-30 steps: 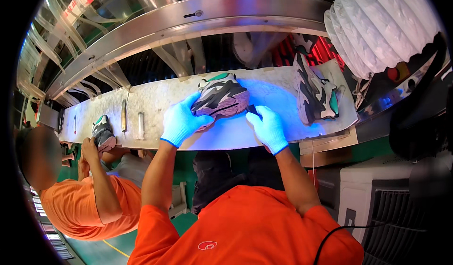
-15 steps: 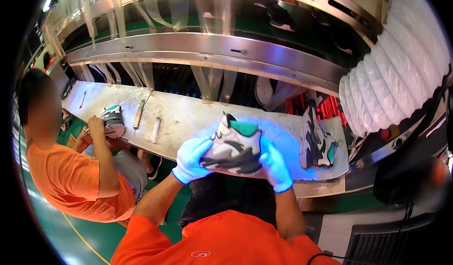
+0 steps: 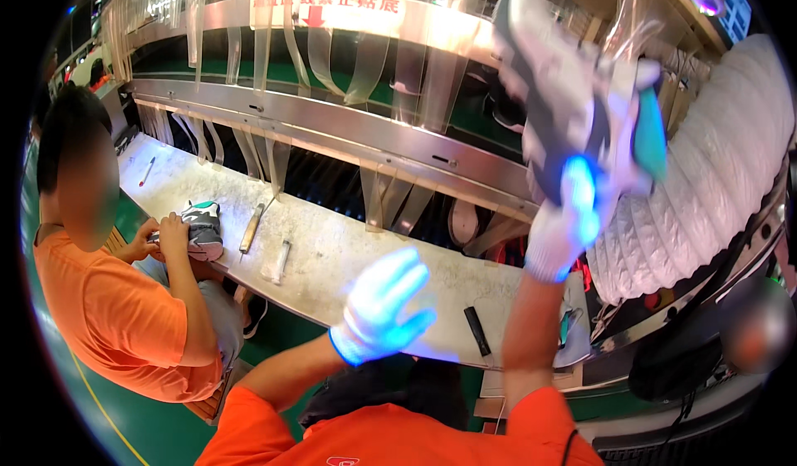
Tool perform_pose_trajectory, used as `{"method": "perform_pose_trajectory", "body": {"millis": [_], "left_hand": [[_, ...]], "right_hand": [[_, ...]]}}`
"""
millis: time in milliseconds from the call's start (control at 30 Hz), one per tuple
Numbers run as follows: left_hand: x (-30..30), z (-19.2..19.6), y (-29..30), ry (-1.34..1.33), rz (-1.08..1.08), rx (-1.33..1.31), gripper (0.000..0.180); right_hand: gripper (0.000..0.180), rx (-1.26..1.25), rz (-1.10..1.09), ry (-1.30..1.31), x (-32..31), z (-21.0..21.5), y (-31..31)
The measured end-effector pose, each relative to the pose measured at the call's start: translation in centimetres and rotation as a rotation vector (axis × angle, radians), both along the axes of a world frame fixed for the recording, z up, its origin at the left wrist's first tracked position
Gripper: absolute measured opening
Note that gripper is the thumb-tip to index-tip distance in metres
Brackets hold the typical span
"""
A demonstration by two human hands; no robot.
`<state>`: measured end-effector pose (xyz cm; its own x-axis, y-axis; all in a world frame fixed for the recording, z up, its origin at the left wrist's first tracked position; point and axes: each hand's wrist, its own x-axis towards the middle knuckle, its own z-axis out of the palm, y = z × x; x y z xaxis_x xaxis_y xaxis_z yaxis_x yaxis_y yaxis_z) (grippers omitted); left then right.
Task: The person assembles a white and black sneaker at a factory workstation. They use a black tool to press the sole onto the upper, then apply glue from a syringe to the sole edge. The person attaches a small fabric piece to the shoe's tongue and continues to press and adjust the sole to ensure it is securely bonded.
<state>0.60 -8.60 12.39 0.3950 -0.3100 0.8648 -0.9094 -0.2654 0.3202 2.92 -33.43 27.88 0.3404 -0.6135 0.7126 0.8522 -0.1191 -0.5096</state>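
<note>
Grey-and-white, with a teal heel patch, the sports shoe (image 3: 573,92) is raised high at upper right, sole turned toward the metal-framed conveyor (image 3: 349,125) with its hanging clear plastic strips. Your right hand (image 3: 569,217), in a pale glove that glows blue under the lamp, grips the shoe from below, fingers closed around its lower edge. Your left hand (image 3: 383,308), gloved alike, hovers just above the near edge of the speckled grey workbench (image 3: 349,258); its fingers are spread wide and it holds nothing.

On the bench, near your right forearm, lies a short black tool (image 3: 476,331). Further left lie a small flat metal piece (image 3: 282,260) and a wooden-handled tool (image 3: 251,228), close to each other.

At the left end, a co-worker in an orange shirt (image 3: 108,316) holds a second grey-and-teal shoe (image 3: 199,228) against the bench with both hands. A white ribbed duct (image 3: 706,200) runs down the right side, behind the raised shoe.
</note>
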Motion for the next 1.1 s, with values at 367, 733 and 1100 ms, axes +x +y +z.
{"method": "perform_pose_trajectory", "body": {"millis": [367, 733, 1100], "left_hand": [[-6.7, -10.2, -1.2, 0.836, -0.201, 0.285, 0.068], [-6.1, -9.8, -12.7, 1.726, -0.679, -0.139, 0.092], [-3.6, -9.8, -28.8, 1.74, -0.46, 0.07, 0.082]], "right_hand": [[0.032, -0.596, -0.367, 0.262, 15.4, 7.4, -6.7], [0.037, -0.236, -1.021, 1.266, -23.0, -24.4, -12.7], [0.046, 0.57, -0.259, 0.972, -20.8, -27.4, -15.5]]}}
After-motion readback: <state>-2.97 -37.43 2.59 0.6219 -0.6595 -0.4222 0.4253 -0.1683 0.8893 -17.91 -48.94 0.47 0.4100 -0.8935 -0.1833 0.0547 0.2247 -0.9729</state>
